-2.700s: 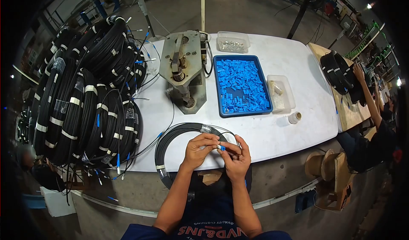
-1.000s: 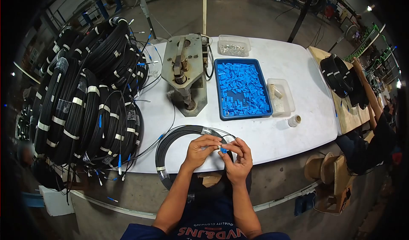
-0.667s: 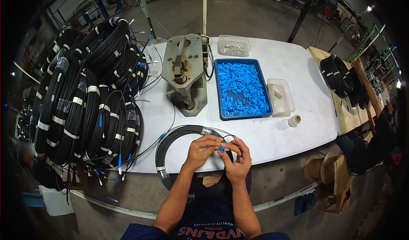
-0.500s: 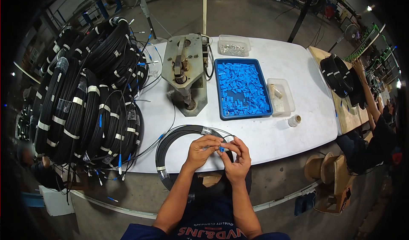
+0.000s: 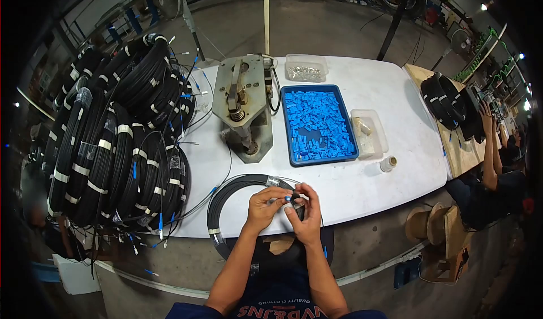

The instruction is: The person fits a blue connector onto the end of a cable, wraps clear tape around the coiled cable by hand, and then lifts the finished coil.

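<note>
My left hand (image 5: 263, 207) is closed in a pinch on a small blue cable connector (image 5: 288, 199), whose end shows past the fingertips. Close beside it, my right hand (image 5: 307, 217) has its thumb and fingers apart, the thumb just below the connector; I see nothing held in it. Under both hands lies a coil of black cable (image 5: 227, 197), bound with white tape and clear wrap, partly hanging over the table's front edge. Another blue connector (image 5: 325, 251) dangles below my right wrist.
A stack of taped black cable coils (image 5: 113, 149) fills the table's left. Behind my hands stand a metal press (image 5: 243, 101), a blue tray (image 5: 294, 162) of blue connector parts, clear plastic boxes (image 5: 306, 68) and a white spool (image 5: 388, 164). A co-worker's arm (image 5: 491, 149) is at right.
My right thumb and fingers have spread apart from the connector, which my left hand still pinches. The blue cable end below my right wrist has come into sight. The view has tilted slightly upward.
</note>
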The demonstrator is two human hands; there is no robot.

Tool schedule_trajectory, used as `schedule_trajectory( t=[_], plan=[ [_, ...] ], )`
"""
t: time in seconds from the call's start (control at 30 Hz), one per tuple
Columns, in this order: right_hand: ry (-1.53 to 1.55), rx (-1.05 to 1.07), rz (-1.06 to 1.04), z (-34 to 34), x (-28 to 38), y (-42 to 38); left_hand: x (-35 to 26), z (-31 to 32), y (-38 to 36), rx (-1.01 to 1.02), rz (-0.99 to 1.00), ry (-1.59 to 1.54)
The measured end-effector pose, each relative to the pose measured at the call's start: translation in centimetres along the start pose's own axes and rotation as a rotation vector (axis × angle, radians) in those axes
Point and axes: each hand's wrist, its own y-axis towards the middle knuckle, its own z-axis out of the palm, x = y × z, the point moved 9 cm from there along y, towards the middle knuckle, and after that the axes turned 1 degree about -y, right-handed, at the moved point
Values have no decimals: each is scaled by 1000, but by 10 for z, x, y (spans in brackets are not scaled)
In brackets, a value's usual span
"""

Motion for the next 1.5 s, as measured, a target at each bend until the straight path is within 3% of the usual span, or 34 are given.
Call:
schedule_trajectory(
  t=[0.1, 0.17, 0.3, 0.37, 0.43, 0.5, 0.57, 0.7, 0.77, 0.83, 0.97, 1.07, 1.17, 1.3, 1.5],
  plan=[
    [-180, 131, -24, 12, -1, 6, -3, -4, 0, -69, 31, 20],
    [-168, 95, 37, 12, -1, 9, -7, -9, -2, -149, 69, 36],
    [-354, 62, -113, 16, 20, 17, -19, -6, -7, -187, 164, 117],
    [-439, 71, -194, 20, 28, 19, -9, -13, -10, -304, 2, -116],
    [-549, 46, -332, 24, 43, 19, -14, -12, -10, -326, -21, -153],
    [-533, 59, -319, 28, 49, 20, -13, -13, -9, -349, -40, -188],
    [-510, 73, -301, 31, 50, 21, -2, -13, -11, -332, -100, -339],
    [-404, 85, -173, 28, 34, 22, -17, -6, -9, -324, -168, -230],
    [-158, 11, -52, 21, 20, 21, -22, -5, -8, -313, -170, -216],
    [-132, -9, -68, 20, 26, 21, -24, -1, -6, -217, -197, -125],
    [-102, 24, 14, 12, 23, 25, -62, -13, 6, -170, -71, -73],
    [-86, 114, 67, 11, 23, 26, -107, -11, 22, 50, 68, 389],
    [-67, 206, 110, 13, 17, 28, -112, -10, 27, 157, 12, 507],
    [-60, 227, 138, 17, 16, 26, -110, -8, 23, 106, -4, 496],
    [-317, 185, -70, 22, 56, 29, -83, -18, 11, -57, -120, 202]
  ],
)
